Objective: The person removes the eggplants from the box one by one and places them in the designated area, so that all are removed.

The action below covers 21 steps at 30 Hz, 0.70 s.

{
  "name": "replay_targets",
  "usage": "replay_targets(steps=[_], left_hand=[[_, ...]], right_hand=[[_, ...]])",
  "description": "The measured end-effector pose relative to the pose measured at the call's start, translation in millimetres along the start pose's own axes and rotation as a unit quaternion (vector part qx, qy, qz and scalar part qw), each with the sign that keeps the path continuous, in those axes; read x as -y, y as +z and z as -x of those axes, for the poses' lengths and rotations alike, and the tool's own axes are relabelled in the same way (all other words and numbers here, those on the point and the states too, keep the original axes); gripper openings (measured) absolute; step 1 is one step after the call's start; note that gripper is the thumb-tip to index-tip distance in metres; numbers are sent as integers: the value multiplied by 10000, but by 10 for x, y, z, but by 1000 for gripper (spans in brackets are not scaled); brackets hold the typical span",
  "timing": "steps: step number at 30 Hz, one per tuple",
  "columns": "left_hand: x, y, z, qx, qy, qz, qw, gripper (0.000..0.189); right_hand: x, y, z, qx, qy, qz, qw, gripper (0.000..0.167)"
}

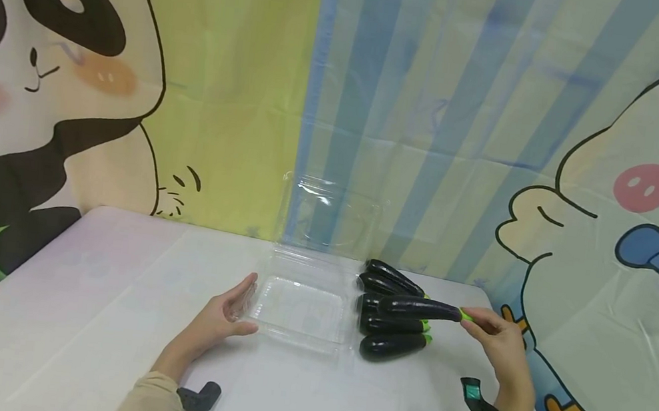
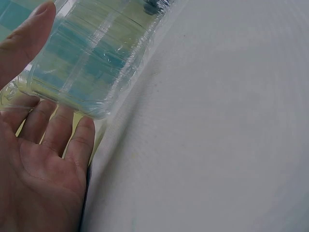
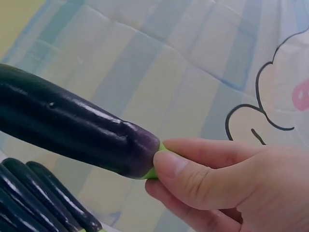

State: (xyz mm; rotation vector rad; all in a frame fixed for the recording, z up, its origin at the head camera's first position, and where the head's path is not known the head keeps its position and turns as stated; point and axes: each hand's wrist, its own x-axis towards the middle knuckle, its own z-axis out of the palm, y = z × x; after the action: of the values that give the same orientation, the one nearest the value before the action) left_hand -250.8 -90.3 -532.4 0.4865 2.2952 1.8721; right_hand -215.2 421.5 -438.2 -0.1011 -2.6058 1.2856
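Note:
In the head view, my right hand (image 1: 497,333) pinches an eggplant (image 1: 418,307) by its green stem end, holding it level over other eggplants. The right wrist view shows the thumb and fingertips on the green cap, with the dark glossy eggplant (image 3: 82,123) reaching left. My left hand (image 1: 221,318) holds the left end of a clear plastic container (image 1: 297,337), thumb at the near side and fingers at the far side. In the left wrist view, that hand (image 2: 53,164) touches the container's wall (image 2: 82,63). The container's clear lid (image 1: 331,216) stands raised at the back.
Several dark eggplants (image 1: 392,346) lie in a row on the white table (image 1: 114,303), right of the container. Behind the table hangs a printed cloth (image 1: 245,89) with a panda and a bird. Each wrist wears a dark strap mount (image 1: 201,396).

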Motion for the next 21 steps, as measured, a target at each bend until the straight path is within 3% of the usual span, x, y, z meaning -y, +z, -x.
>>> replay_targets(steps=[12,17,21], left_hand=[[7,-5,-2,-23,-133,-43,9999,98],[6,2,2,-25,-128,-74,9999,98],[3,3,-3,-28,-60,-56,10000,97]], right_hand=[[-388,19,23,986,446,-517,9928,44],[-550,93,29,1108,931,-654,9873,46],[-650,160,28,1298,1406,-1185,9743,40]])
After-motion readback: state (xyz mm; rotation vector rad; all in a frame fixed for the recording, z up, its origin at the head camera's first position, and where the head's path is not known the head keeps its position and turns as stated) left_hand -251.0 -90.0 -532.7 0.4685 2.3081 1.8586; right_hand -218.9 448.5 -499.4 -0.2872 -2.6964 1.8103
